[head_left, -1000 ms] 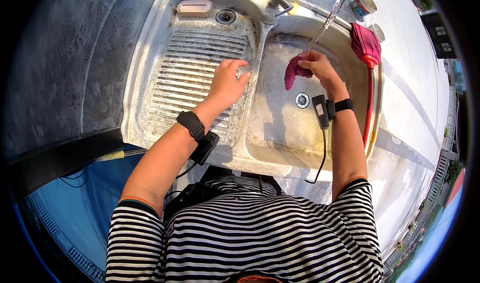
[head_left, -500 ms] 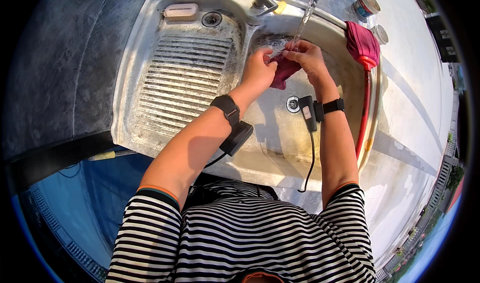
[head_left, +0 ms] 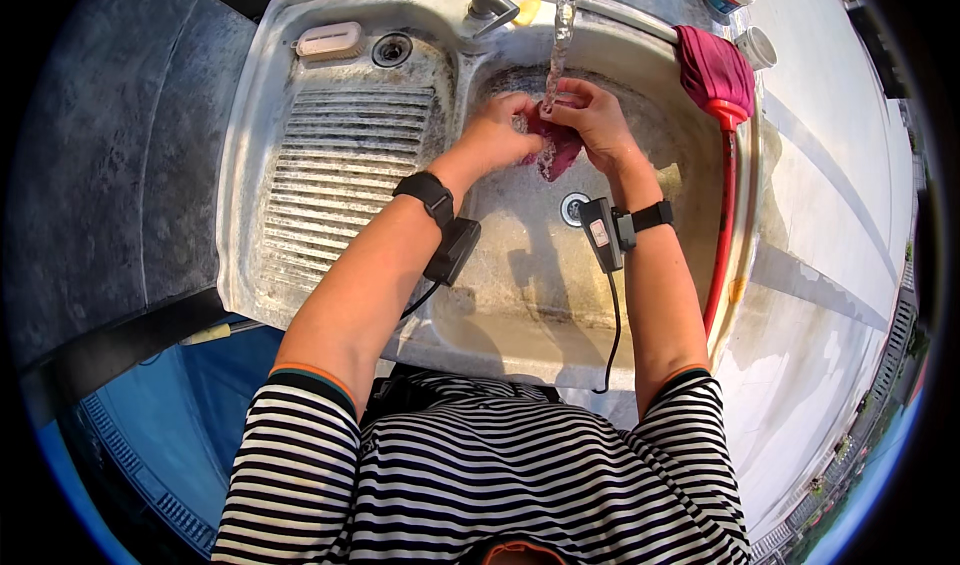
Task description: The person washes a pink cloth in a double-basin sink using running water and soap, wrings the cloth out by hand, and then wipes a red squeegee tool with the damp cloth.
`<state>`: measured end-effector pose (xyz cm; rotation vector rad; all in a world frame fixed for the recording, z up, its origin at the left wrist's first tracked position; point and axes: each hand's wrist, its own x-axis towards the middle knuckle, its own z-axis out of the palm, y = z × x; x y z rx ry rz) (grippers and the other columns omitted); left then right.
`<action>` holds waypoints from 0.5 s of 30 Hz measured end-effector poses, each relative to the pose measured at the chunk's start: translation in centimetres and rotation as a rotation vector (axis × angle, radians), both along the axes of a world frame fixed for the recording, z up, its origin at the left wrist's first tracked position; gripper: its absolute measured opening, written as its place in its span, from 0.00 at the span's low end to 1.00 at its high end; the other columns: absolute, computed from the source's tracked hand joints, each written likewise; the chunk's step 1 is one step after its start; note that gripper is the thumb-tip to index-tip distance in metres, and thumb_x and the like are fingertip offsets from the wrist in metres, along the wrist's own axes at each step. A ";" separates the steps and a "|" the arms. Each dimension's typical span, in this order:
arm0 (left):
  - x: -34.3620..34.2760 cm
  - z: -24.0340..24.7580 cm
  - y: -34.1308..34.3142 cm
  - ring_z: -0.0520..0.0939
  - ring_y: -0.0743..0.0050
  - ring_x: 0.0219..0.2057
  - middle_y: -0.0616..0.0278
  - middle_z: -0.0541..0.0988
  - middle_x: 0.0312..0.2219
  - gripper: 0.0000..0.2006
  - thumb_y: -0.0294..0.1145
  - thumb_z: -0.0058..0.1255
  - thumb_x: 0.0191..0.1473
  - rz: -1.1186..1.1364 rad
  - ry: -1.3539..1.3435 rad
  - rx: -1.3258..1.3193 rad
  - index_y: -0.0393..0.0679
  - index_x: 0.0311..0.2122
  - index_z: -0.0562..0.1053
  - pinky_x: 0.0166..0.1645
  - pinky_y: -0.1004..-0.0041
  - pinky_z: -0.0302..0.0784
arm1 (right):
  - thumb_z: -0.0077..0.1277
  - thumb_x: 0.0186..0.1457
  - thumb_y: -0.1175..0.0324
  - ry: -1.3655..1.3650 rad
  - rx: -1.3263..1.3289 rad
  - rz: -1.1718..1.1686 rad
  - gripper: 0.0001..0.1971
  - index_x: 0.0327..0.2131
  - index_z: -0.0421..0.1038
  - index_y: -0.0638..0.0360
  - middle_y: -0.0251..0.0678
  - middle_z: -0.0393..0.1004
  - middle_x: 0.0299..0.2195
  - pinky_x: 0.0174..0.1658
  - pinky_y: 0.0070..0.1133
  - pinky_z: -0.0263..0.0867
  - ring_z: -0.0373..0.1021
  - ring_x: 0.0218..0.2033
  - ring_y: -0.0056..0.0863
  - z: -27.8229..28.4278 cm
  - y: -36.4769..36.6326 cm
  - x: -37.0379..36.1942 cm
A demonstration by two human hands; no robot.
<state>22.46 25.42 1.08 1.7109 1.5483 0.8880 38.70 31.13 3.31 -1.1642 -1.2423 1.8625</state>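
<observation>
A dark pink cloth is bunched up between the left hand and right hand, fingers curled tight around it, right under the water stream. It's held just above the sink basin, up-picture of the drain. A soap bar is parked well left of the cloth, and a red mop is draped over the rim to its right.

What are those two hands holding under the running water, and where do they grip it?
A small dark pink cloth, bunched between both hands: the left hand grips its left side, the right hand its upper right, under the water stream.
</observation>
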 end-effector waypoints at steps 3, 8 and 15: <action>0.6 0.4 -0.1 0.77 0.74 0.32 0.62 0.77 0.30 0.15 0.29 0.59 0.43 0.047 -0.434 -0.404 0.38 0.38 0.71 0.40 0.76 0.71 | 0.54 0.51 0.70 -0.135 0.103 -0.061 0.16 0.43 0.68 0.63 0.32 0.73 0.31 0.33 0.15 0.65 0.69 0.29 0.19 -1.2 -0.1 -1.2; 0.9 1.7 -0.1 0.77 0.74 0.37 0.60 0.76 0.34 0.16 0.26 0.55 0.46 0.230 -0.668 -0.468 0.37 0.41 0.68 0.43 0.75 0.71 | 0.52 0.54 0.59 -0.024 0.103 -0.016 0.15 0.38 0.71 0.61 0.28 0.72 0.27 0.32 0.16 0.63 0.66 0.27 0.16 -4.2 -2.4 -1.0; -0.8 -1.3 -1.8 0.76 0.70 0.34 0.60 0.75 0.32 0.15 0.34 0.56 0.48 0.437 -1.030 -0.564 0.39 0.39 0.68 0.40 0.72 0.72 | 0.52 0.54 0.55 -0.161 -0.003 0.150 0.13 0.29 0.72 0.56 0.23 0.68 0.19 0.24 0.13 0.56 0.61 0.20 0.12 -5.1 -4.0 0.9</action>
